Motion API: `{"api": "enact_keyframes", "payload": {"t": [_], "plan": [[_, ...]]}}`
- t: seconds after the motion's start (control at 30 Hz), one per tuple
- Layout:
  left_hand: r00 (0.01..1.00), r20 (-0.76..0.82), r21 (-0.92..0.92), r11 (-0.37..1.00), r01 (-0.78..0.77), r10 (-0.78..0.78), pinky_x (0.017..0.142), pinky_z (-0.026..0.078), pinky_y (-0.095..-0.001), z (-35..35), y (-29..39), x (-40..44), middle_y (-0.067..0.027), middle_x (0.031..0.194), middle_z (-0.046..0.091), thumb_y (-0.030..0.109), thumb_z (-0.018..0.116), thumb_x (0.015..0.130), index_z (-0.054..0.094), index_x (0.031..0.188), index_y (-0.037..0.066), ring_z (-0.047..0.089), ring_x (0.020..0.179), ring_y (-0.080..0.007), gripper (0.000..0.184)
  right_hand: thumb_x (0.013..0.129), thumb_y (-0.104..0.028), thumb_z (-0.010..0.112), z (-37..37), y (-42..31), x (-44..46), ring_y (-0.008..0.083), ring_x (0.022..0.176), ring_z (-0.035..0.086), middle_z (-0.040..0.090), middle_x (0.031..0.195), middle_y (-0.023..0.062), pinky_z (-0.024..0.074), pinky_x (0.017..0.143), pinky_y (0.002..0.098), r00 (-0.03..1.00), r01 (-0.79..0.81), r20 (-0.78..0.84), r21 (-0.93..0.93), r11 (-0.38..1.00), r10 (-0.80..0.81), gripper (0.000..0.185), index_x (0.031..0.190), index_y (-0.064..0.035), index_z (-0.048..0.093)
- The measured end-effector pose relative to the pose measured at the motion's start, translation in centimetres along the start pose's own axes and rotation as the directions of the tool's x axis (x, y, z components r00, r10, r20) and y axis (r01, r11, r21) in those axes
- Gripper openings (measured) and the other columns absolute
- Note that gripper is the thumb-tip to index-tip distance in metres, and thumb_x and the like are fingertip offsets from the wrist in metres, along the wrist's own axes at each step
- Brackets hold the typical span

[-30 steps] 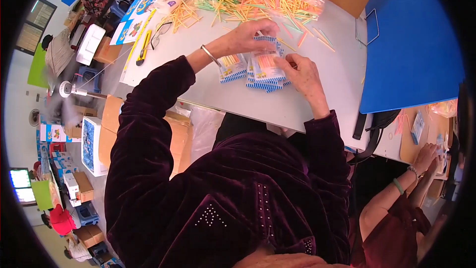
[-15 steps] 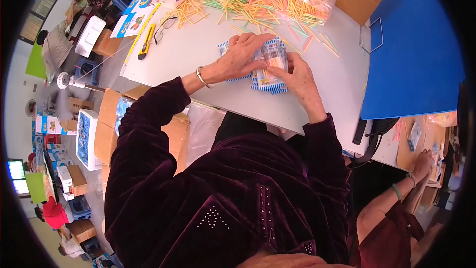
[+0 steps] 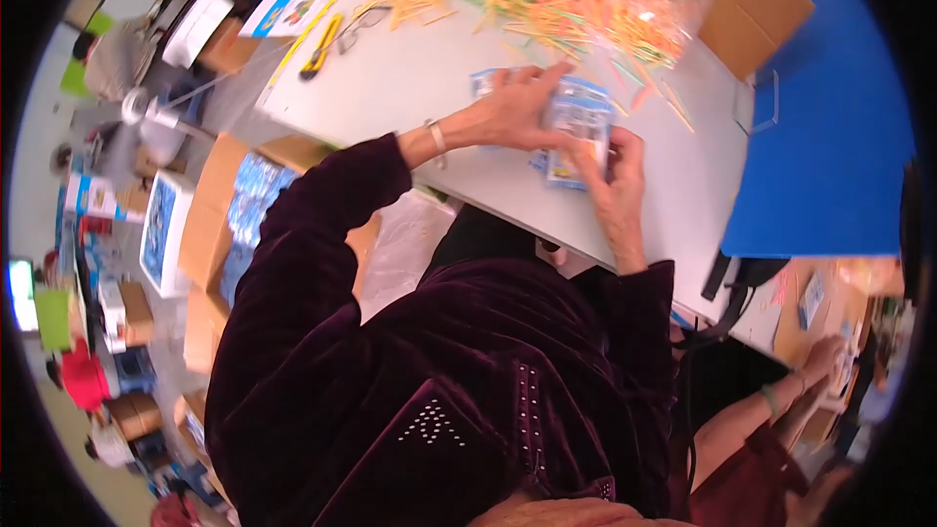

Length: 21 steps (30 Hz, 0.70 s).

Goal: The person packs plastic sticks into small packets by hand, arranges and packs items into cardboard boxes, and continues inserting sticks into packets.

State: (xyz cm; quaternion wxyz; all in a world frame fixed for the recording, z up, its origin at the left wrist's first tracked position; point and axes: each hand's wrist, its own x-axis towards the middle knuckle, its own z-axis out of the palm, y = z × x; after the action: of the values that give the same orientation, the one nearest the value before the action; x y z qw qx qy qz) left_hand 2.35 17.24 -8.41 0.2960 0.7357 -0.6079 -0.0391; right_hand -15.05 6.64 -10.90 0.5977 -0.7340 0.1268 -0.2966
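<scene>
Head: packets (image 3: 586, 109) blurred, partly behind fingers (image 3: 548, 87)

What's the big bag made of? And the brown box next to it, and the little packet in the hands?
The big bag looks like thin, clear, shiny plastic: it's wrinkled, and coloured sticks show through. The brown box looks like plain, dull cardboard, with flat, stiff-looking sides. The little packet is probably smooth plastic film; its pale face seems shiny, but it's too blurry to be sure.

Head-worn camera
It is facing forward and down, taking in the jacket (image 3: 439, 351) close by, the table (image 3: 410, 78) beyond.
</scene>
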Motion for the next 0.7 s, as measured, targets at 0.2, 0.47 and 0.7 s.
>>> {"api": "enact_keyframes", "payload": {"t": [0.2,0.47,0.7], "plan": [[0.994,0.019,-0.495,0.865,-0.081,0.104,0.087,0.04,-0.0391,0.2,1.7,0.2,-0.0237,0.111,0.052,0.044,0.072,0.067,0.024,0.131,-0.001,0.052,0.104,-0.0359,0.092,0.084,-0.012,0.064,-0.9,0.4,-0.5,0.0142,0.096,0.048,0.047,0.108,0.0096,0.0408,0.083,0.0258,1.0,0.01,0.017,-0.127,0.992,-0.007,0.043,0.115,0.0012,0.038],[0.941,-0.246,-0.41,0.855,-0.319,0.233,0.087,0.042,-0.0409,1.7,2.8,-1.9,-0.0211,0.12,0.043,0.016,0.07,0.064,0.022,0.133,0.0,0.049,0.103,-0.04,0.086,0.081,-0.003,0.064,-1.5,-0.8,-0.2,0.0201,0.112,0.045,0.042,0.125,0.0126,0.0376,0.094,0.0303,0.968,-0.201,0.179,0.139,0.97,0.175,0.064,0.133,0.0007,0.027],[0.969,-0.235,-0.761,0.636,-0.131,-0.081,0.083,0.046,-0.0355,1.4,4.8,-3.8,-0.0237,0.115,0.048,0.009,0.067,0.066,0.023,0.13,-0.005,0.054,0.103,-0.0286,0.079,0.081,-0.006,0.064,-1.8,-0.6,-1.2,0.0213,0.112,0.045,0.046,0.124,0.0142,0.0342,0.096,0.0321,0.963,-0.237,0.164,0.148,0.96,0.213,0.058,0.13,0.0004,0.032]]}}
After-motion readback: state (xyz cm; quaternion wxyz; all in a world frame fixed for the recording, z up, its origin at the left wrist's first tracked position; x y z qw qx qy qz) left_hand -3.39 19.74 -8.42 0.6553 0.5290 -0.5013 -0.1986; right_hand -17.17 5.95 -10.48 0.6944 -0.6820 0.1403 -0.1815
